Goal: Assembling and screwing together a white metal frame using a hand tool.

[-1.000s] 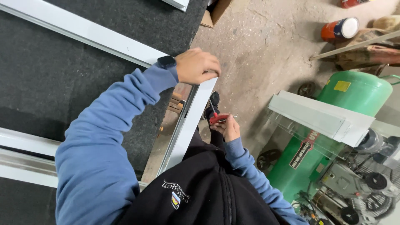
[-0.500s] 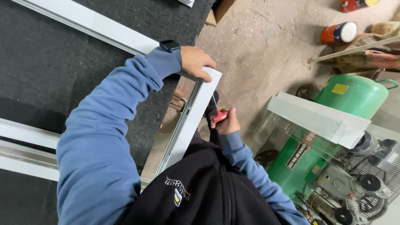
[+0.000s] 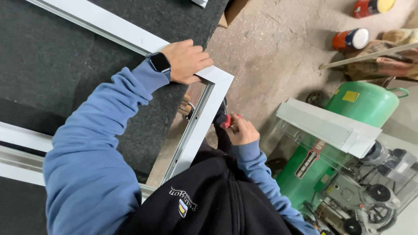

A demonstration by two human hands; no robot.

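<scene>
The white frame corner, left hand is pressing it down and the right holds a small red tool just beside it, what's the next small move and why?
Probably bring the red tool in the right hand up to the outer edge of the white frame near its corner. The left hand already pins that corner on the dark bench top, and the tool sits just beside the rail, seemingly not touching it.

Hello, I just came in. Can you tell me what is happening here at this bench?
A person in a blue sweatshirt and dark vest leans over a dark felt-covered workbench. The left hand, with a smartwatch on the wrist, presses down on the corner of a white metal frame that overhangs the bench edge. The right hand holds a small red-handled tool beside the frame's outer rail, below the corner. A green air compressor stands on the concrete floor nearby.
</scene>
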